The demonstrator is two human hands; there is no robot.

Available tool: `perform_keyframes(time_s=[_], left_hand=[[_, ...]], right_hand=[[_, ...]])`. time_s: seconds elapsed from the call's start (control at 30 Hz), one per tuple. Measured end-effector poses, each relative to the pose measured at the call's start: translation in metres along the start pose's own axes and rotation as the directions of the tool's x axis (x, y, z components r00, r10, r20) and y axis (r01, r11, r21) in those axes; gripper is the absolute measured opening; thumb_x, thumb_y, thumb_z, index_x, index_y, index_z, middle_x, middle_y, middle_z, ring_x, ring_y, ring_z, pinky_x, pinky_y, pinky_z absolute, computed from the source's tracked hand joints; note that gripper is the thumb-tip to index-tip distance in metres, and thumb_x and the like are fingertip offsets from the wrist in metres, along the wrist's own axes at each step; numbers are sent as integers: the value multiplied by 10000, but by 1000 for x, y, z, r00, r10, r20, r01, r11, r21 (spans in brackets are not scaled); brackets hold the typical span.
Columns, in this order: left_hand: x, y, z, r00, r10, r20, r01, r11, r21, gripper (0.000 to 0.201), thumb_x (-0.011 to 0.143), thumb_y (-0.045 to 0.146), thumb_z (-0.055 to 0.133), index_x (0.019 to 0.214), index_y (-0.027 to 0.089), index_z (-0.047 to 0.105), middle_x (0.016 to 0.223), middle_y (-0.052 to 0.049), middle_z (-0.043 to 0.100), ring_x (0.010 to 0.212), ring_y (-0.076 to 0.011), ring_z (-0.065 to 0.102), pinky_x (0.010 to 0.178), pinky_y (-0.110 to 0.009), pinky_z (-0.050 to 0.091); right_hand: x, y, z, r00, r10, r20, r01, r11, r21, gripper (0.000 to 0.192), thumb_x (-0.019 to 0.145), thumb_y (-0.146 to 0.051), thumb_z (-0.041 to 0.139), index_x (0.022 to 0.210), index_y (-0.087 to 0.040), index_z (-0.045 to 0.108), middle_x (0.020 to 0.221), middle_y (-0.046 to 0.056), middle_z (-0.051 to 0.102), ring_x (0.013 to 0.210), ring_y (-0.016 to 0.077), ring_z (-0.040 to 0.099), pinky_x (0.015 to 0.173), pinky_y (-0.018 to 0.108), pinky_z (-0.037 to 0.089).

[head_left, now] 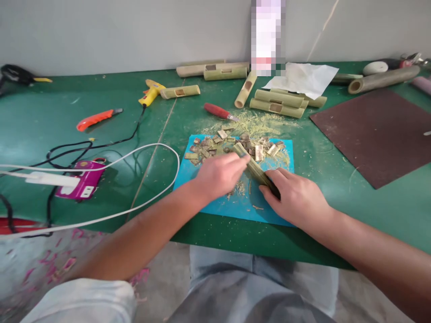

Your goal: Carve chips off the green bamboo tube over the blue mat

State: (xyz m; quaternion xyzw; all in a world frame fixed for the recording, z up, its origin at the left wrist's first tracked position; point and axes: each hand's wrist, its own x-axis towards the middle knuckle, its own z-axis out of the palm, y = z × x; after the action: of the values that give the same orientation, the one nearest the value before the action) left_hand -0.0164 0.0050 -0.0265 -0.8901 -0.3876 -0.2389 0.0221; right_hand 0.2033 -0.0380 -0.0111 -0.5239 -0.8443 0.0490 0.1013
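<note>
A bamboo tube (257, 171) slants over the blue sheet (215, 199), its far end pointing away to the left. My right hand (298, 195) is closed around the tube's near end, where a dark part shows beneath the fingers. My left hand (222, 175) is pinched at the tube's upper side, fingertips against it. Something small and dark shows at those fingertips, too blurred to name. Cut bamboo chips (258, 152) and shavings lie beyond both hands on the sheet.
Behind the sheet lie a red-handled knife (217, 111), notched bamboo tubes (276, 107) and white paper (299, 78). An orange utility knife (97, 119), yellow glue gun (151, 93) and purple power strip (82, 179) with looping cables are leftward. A brown board (377, 134) is at right.
</note>
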Motion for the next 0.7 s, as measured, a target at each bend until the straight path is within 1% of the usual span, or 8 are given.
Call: perform_keyframes(time_s=[0.07,0.1,0.23,0.37,0.43,0.57,0.63,0.7], left_hand=[[-1,-2,0,997,52,55,-49,998,-43,341,1033,279,420,1226,165,677,786,-40,686,687,-119,639,596,-216,456],[-1,-4,0,998,39,50,-36,998,-49,336,1032,275,424,1223,169,680,789,-38,687,698,-119,644,605,-214,461],[1,-10,0,994,-94,-59,94,996,-6,325,1020,268,453,1180,131,700,810,-58,699,702,-133,647,614,-231,467],[3,-3,-1,1000,-22,-1,22,1000,-2,316,1022,266,451,1186,156,697,762,-37,682,670,-121,639,590,-222,454],[3,-3,-1,1000,-22,-10,22,1000,8,305,1019,255,456,1171,160,702,782,-39,694,693,-121,649,607,-218,463],[0,-7,0,988,-133,-79,134,991,8,297,1010,249,472,1157,137,705,881,-66,724,763,-138,666,665,-231,493],[-3,-3,0,991,-126,-55,126,992,-7,314,1017,258,461,1176,124,696,863,-68,713,750,-136,659,661,-230,493],[-7,4,0,998,-59,16,59,998,-35,344,1032,279,427,1218,135,678,802,-51,686,702,-121,640,623,-214,477]], right_hand=[[0,-1,0,1000,-10,-3,10,1000,5,268,937,-349,457,891,-163,645,811,55,673,622,150,565,525,299,244],[0,-1,-1,1000,-11,-6,11,1000,13,275,938,-350,450,890,-163,645,803,54,670,622,150,565,526,299,245],[-1,-2,-2,1000,6,-16,-5,999,33,281,926,-340,439,904,-163,655,810,49,673,601,141,547,526,299,246],[-1,-2,0,999,-15,-38,16,1000,21,242,897,-291,460,918,-165,665,795,44,665,590,138,527,529,298,258],[-1,-1,0,997,-34,-73,34,999,-2,234,891,-276,468,928,-164,670,796,47,660,614,145,536,547,298,284],[-1,-1,-1,996,-45,-79,43,999,-25,232,892,-280,482,936,-160,676,795,46,643,632,154,545,556,301,303],[-1,-1,-1,998,-44,-53,44,999,-1,230,898,-286,488,933,-158,676,800,46,642,636,152,551,549,296,304],[-1,0,-1,999,-47,-29,47,999,21,226,903,-286,490,925,-155,673,803,49,643,646,151,558,553,290,311]])
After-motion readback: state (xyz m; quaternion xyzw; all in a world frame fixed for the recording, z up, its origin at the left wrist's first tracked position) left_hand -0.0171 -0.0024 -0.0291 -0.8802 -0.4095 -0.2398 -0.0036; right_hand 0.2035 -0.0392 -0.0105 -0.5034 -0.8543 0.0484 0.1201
